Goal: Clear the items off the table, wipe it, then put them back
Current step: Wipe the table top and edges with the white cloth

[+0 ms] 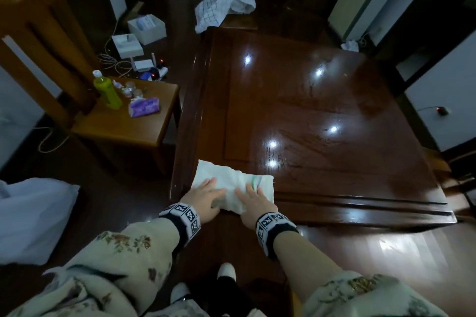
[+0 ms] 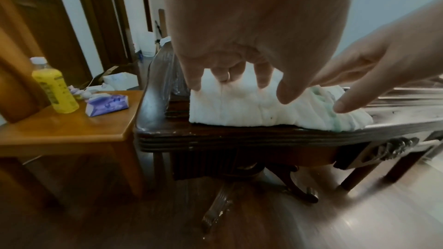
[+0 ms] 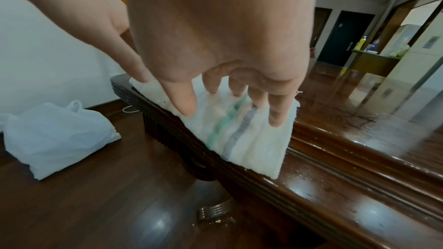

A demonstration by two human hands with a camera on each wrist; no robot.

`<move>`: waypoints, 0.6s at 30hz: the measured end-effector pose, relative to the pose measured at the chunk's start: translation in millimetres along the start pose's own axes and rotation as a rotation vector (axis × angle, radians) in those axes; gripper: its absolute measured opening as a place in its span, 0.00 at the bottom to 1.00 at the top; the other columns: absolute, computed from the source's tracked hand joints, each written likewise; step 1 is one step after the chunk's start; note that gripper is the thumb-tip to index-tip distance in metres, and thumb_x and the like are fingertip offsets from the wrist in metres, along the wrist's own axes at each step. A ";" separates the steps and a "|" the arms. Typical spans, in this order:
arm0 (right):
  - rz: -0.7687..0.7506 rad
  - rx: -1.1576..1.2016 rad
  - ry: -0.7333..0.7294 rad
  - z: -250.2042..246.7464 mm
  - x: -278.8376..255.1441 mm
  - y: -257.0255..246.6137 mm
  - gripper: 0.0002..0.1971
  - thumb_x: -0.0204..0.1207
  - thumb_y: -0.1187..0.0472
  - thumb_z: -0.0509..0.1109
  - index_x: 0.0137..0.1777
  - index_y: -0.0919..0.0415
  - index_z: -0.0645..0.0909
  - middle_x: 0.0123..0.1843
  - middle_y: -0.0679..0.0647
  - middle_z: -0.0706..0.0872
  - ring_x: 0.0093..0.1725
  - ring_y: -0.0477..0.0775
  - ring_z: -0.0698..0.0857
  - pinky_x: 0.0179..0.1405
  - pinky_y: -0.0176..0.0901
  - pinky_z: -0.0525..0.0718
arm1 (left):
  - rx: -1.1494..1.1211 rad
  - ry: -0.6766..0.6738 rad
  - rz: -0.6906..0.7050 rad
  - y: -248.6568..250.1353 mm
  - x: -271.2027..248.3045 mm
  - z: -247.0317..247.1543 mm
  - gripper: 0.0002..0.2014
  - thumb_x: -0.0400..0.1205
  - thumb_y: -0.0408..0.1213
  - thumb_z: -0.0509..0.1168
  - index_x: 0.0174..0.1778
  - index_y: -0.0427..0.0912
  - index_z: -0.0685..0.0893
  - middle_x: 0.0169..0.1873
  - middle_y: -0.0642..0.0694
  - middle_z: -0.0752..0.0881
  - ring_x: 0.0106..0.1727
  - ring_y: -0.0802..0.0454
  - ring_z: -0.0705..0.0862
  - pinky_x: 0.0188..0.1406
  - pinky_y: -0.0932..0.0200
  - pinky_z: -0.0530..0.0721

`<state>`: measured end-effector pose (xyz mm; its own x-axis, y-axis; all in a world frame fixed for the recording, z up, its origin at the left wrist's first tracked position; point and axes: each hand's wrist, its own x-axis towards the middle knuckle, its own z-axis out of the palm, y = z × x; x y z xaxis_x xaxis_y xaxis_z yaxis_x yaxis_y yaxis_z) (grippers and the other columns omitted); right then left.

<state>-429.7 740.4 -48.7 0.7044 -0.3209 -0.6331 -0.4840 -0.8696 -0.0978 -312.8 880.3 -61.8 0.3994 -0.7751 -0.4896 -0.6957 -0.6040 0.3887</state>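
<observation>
Left hand (image 1: 203, 198): flat on the folded white cloth (image 1: 231, 183), fingers straight and spread, pressing down; nothing gripped.
Right hand (image 1: 253, 201): same, fingers straight on the cloth's striped end, just beside the left.
Cloth: folded, white with a green and a grey stripe; lies at the near left corner of the dark wooden bench (image 1: 334, 110), along its near edge.
Bench top: glossy, shows wet streaks and lamp reflections.
Cleared items: yellow-green bottle (image 1: 107, 91), purple tissue pack (image 1: 144, 107) and small jars (image 1: 130, 89) stand on the chair (image 1: 123, 126) left of the bench.
Floor: white plastic bag (image 1: 33, 213) near left.
</observation>
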 end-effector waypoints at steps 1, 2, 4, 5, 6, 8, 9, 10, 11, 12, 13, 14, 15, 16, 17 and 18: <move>-0.012 -0.005 0.028 -1.3 0.1 2.1 0.36 0.81 0.62 0.59 0.83 0.41 0.47 0.85 0.46 0.46 0.84 0.55 0.48 0.73 0.59 0.72 | -0.094 0.032 -0.019 -0.3 0.1 0.7 0.28 0.84 0.40 0.56 0.82 0.55 0.61 0.85 0.47 0.50 0.85 0.51 0.46 0.82 0.48 0.55; -0.018 -0.011 0.056 -5.2 -1.2 3.8 0.34 0.81 0.62 0.59 0.83 0.41 0.49 0.85 0.47 0.50 0.83 0.55 0.54 0.71 0.58 0.74 | -0.188 0.064 -0.049 -0.3 -0.5 1.2 0.26 0.84 0.39 0.56 0.81 0.54 0.64 0.84 0.49 0.55 0.85 0.53 0.50 0.82 0.49 0.57; -0.023 -0.025 0.131 -15.7 0.0 8.2 0.30 0.81 0.61 0.57 0.82 0.43 0.55 0.82 0.50 0.63 0.77 0.57 0.69 0.67 0.56 0.76 | -0.333 0.119 -0.108 0.2 -1.6 -0.9 0.23 0.84 0.39 0.56 0.77 0.52 0.71 0.79 0.50 0.68 0.79 0.51 0.66 0.77 0.52 0.67; -0.019 -0.029 0.160 -20.8 1.3 9.9 0.29 0.81 0.60 0.56 0.81 0.44 0.57 0.79 0.51 0.69 0.72 0.58 0.74 0.65 0.55 0.76 | -0.388 0.139 -0.128 0.8 -2.7 -3.3 0.21 0.84 0.39 0.57 0.74 0.52 0.75 0.75 0.50 0.74 0.73 0.50 0.74 0.72 0.54 0.73; -0.017 -0.025 0.193 -25.9 3.0 10.8 0.27 0.81 0.60 0.55 0.81 0.45 0.59 0.76 0.52 0.73 0.69 0.58 0.76 0.63 0.54 0.77 | -0.437 0.154 -0.146 1.3 -3.9 -6.2 0.19 0.84 0.38 0.58 0.71 0.51 0.78 0.70 0.51 0.79 0.68 0.51 0.79 0.67 0.56 0.77; -0.023 0.007 0.265 -32.8 8.8 10.8 0.25 0.82 0.58 0.56 0.79 0.47 0.62 0.72 0.52 0.76 0.68 0.57 0.77 0.62 0.54 0.77 | -0.500 0.163 -0.169 1.5 -5.7 -11.2 0.16 0.84 0.39 0.59 0.66 0.50 0.82 0.63 0.49 0.84 0.61 0.52 0.83 0.63 0.56 0.80; -0.032 0.024 0.298 -35.8 12.8 10.0 0.24 0.82 0.56 0.57 0.78 0.48 0.64 0.71 0.52 0.77 0.68 0.57 0.76 0.63 0.54 0.77 | -0.512 0.161 -0.182 2.2 -7.5 -13.6 0.15 0.83 0.39 0.59 0.64 0.50 0.83 0.61 0.49 0.85 0.59 0.53 0.83 0.62 0.54 0.82; -0.045 0.031 0.314 -39.2 17.4 8.6 0.23 0.82 0.54 0.58 0.77 0.48 0.65 0.70 0.51 0.77 0.68 0.57 0.76 0.63 0.55 0.76 | -0.506 0.153 -0.202 2.6 -10.1 -14.9 0.14 0.83 0.40 0.59 0.63 0.50 0.83 0.59 0.49 0.86 0.58 0.53 0.84 0.60 0.55 0.82; -0.056 0.030 0.307 -43.0 22.3 6.3 0.23 0.82 0.53 0.58 0.77 0.48 0.66 0.71 0.51 0.76 0.69 0.57 0.75 0.64 0.55 0.75 | -0.497 0.141 -0.224 3.1 -13.3 -15.3 0.14 0.84 0.41 0.59 0.63 0.51 0.83 0.59 0.49 0.86 0.57 0.53 0.83 0.59 0.57 0.82; -0.066 0.020 0.281 -46.6 27.4 3.3 0.23 0.82 0.51 0.59 0.77 0.48 0.65 0.72 0.51 0.74 0.70 0.57 0.73 0.65 0.56 0.73 | -0.492 0.125 -0.243 3.4 -17.5 -15.0 0.14 0.84 0.41 0.59 0.63 0.51 0.83 0.59 0.49 0.85 0.58 0.53 0.83 0.58 0.59 0.81; -0.077 0.005 0.238 -49.6 33.0 -0.2 0.24 0.82 0.50 0.59 0.78 0.49 0.65 0.73 0.52 0.73 0.72 0.58 0.72 0.67 0.56 0.72 | -0.483 0.108 -0.252 3.3 -22.2 -14.0 0.14 0.84 0.42 0.59 0.63 0.51 0.83 0.59 0.50 0.85 0.58 0.54 0.82 0.57 0.60 0.79; -0.084 -0.009 0.193 -51.8 38.5 -3.8 0.25 0.82 0.50 0.60 0.78 0.50 0.64 0.74 0.53 0.72 0.73 0.58 0.71 0.68 0.57 0.72 | -0.458 0.086 -0.259 1.8 -27.1 -12.5 0.14 0.85 0.41 0.58 0.63 0.52 0.83 0.58 0.51 0.86 0.57 0.55 0.82 0.56 0.61 0.78; -0.084 -0.020 0.156 -53.1 43.5 -6.9 0.26 0.82 0.49 0.60 0.78 0.51 0.64 0.74 0.53 0.71 0.73 0.59 0.70 0.68 0.57 0.71 | -0.428 0.069 -0.261 -0.2 -31.9 -11.2 0.13 0.85 0.41 0.57 0.63 0.53 0.83 0.57 0.53 0.86 0.55 0.57 0.82 0.57 0.61 0.77; -0.076 -0.034 0.133 -54.0 47.8 -9.5 0.26 0.81 0.49 0.61 0.78 0.52 0.65 0.74 0.54 0.72 0.73 0.59 0.71 0.68 0.57 0.71 | -0.413 0.062 -0.266 -3.8 -36.5 -9.8 0.13 0.86 0.41 0.57 0.62 0.53 0.83 0.55 0.55 0.87 0.55 0.58 0.82 0.58 0.62 0.77; -0.061 -0.052 0.122 -54.3 51.9 -11.5 0.25 0.81 0.49 0.62 0.76 0.53 0.66 0.72 0.54 0.73 0.72 0.59 0.72 0.68 0.57 0.72 | -0.420 0.061 -0.273 -8.6 -41.3 -8.1 0.13 0.86 0.41 0.57 0.61 0.53 0.84 0.54 0.55 0.88 0.56 0.58 0.83 0.59 0.62 0.78; -0.040 -0.074 0.120 -55.0 55.0 -13.1 0.23 0.81 0.49 0.62 0.73 0.55 0.67 0.71 0.55 0.75 0.71 0.59 0.73 0.67 0.56 0.72 | -0.437 0.057 -0.285 -14.3 -45.8 -5.5 0.13 0.86 0.42 0.57 0.61 0.53 0.84 0.53 0.55 0.88 0.56 0.57 0.84 0.59 0.63 0.78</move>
<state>-356.0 713.5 -40.0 0.7813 -0.3241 -0.5335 -0.4180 -0.9064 -0.0616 -317.8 923.4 -40.7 0.5768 -0.5702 -0.5849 -0.2454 -0.8039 0.5417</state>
